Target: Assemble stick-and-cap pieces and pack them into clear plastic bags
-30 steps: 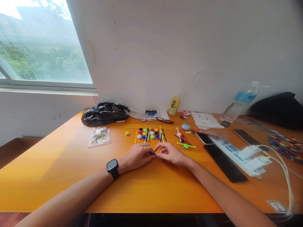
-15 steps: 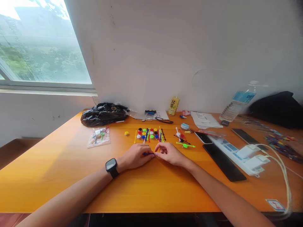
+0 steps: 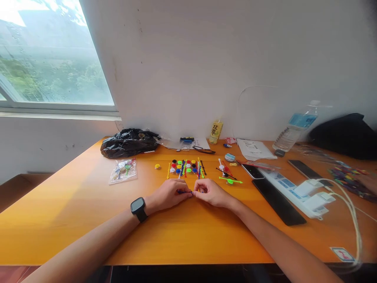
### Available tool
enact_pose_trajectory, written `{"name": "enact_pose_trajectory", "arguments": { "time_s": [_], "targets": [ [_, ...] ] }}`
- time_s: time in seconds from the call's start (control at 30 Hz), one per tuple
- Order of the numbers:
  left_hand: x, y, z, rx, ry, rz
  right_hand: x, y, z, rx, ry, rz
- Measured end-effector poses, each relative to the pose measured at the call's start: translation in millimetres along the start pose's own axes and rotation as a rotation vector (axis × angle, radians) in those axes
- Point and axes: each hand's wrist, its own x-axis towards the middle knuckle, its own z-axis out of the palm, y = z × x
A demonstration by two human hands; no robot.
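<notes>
My left hand (image 3: 170, 193), with a black watch on the wrist, pinches a thin blue plastic arrow (image 3: 191, 193) just above the table; fingers cover most of it. Thumb and index finger of my right hand (image 3: 212, 192) close on the arrow's right end. Beyond my hands lie colourful round discs (image 3: 189, 166) in rows, with thin plastic arrows (image 3: 201, 167) among and beside them. A single yellow disc (image 3: 157, 166) sits apart on the left. Assembled arrow spinners lie to the right, among them a green spinner (image 3: 230, 181) and a white spinner (image 3: 221, 166).
A clear bag of parts (image 3: 123, 171) and a black plastic bag (image 3: 129, 142) are at the left. Right of my hands are a black phone-like slab (image 3: 278, 201), a power strip (image 3: 290, 193) with chargers and a water bottle (image 3: 296, 125). Another person's hand (image 3: 369, 182) touches coloured pieces at far right.
My right hand's fingers have drawn slightly closer together at the blue arrow's end. My left hand stays nearly still.
</notes>
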Motion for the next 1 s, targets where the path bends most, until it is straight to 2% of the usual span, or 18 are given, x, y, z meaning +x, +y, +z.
{"name": "enact_pose_trajectory", "arguments": {
  "time_s": [0.27,0.83,1.0],
  "targets": [
    [1,3,-0.8,-0.007,0.006,-0.037,0,-4,0,-0.036,0.056,0.008],
    [4,6,-2.7,-0.009,-0.021,-0.113,3,0,-1,0.002,0.008,0.052],
    [5,3,-3.7,-0.001,-0.038,-0.095,4,4,0,0.007,-0.015,0.053]
  ]
}}
